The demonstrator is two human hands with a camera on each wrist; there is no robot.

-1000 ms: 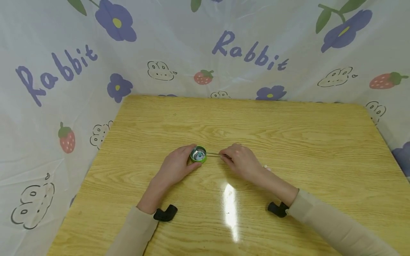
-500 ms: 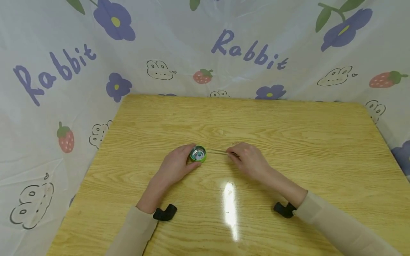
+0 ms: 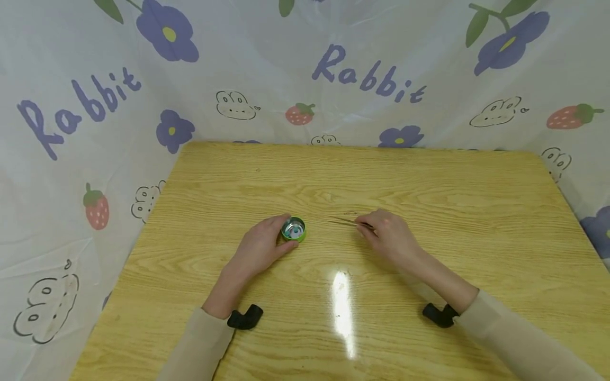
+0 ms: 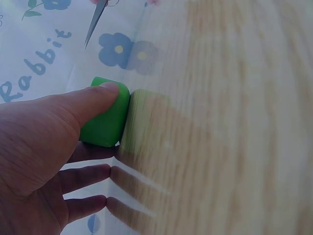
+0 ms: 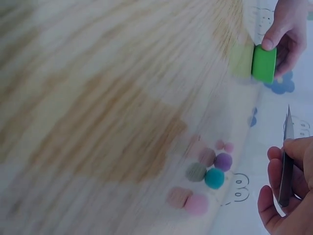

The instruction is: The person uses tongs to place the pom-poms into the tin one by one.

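My left hand (image 3: 257, 246) holds a small green round cup (image 3: 300, 239) on the table, thumb on one side and fingers round the other. Its inside is shiny, and a few small teal and pale pieces lie at the bottom. In the left wrist view the thumb presses the cup's green wall (image 4: 102, 122). My right hand (image 3: 388, 235) pinches metal tweezers (image 5: 286, 171), their tips pointing left toward the cup but apart from it. The two prongs are slightly spread with nothing between them. Small balls lie near the right hand in the right wrist view; the head view hides them.
The balls on the wooden table (image 3: 429, 185) include a teal one (image 5: 214, 178), a purple one (image 5: 223, 161), a pink one (image 5: 197, 204) and small pink ones. A black curved piece (image 3: 247, 317) sits by each wrist. A printed curtain (image 3: 267, 63) hangs behind the table.
My right hand has drawn back to the right with the tweezers, whose tips were at the cup's rim before. The left hand and the cup have stayed in place.
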